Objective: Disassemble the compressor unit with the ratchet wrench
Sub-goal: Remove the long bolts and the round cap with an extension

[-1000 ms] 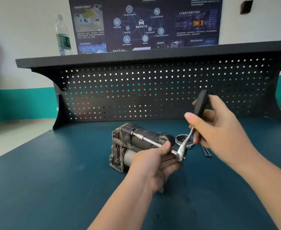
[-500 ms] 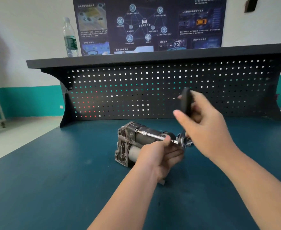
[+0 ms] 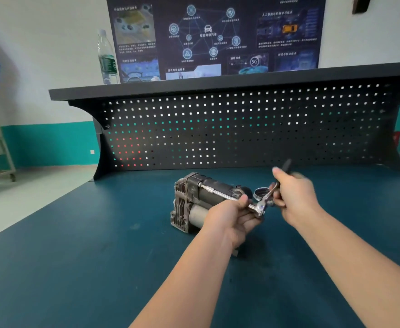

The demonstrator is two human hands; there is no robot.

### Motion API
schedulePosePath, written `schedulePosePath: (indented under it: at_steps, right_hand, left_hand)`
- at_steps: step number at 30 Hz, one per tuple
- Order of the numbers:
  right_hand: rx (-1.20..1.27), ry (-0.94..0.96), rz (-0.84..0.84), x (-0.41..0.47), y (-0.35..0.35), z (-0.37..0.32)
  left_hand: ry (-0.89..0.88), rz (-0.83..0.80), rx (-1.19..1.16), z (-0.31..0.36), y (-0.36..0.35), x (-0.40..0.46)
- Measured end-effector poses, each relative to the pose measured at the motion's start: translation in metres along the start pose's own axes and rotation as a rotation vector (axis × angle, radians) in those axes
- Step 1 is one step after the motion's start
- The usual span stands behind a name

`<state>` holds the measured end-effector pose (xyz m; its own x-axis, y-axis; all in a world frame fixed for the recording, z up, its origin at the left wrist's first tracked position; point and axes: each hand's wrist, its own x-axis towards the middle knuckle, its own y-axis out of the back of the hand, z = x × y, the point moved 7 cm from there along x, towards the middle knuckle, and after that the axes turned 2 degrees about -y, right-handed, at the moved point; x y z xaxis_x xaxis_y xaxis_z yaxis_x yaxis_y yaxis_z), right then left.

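Right hand grips my ratchet wrench handle; left hand pinches its extension bar, seated in the compressor unit on the tabletop. I'd swing short, keeping the bar straight.

The right hand has swung the black-handled chrome ratchet wrench handle down from 12 toward 2 o'clock.

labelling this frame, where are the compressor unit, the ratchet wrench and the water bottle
compressor unit (image 3: 184,204), head view, on its finned end plate
ratchet wrench (image 3: 260,209), head view, on its chrome head
water bottle (image 3: 107,61), head view, on its green label
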<state>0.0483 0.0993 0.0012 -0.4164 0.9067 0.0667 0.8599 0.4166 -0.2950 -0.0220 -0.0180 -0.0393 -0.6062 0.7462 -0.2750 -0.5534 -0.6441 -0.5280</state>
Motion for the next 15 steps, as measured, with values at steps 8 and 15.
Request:
schedulePosePath:
  at_steps: [8, 15]
  right_hand:
    - [-0.55, 1.205, -0.29, -0.089, -0.036, -0.057]
    - [0.22, -0.238, -0.006, -0.002, 0.004, 0.026]
  left_hand:
    - [-0.009, -0.029, 0.044, 0.011, -0.01, -0.013]
    - [0.009, 0.026, 0.039, 0.002, -0.004, -0.01]
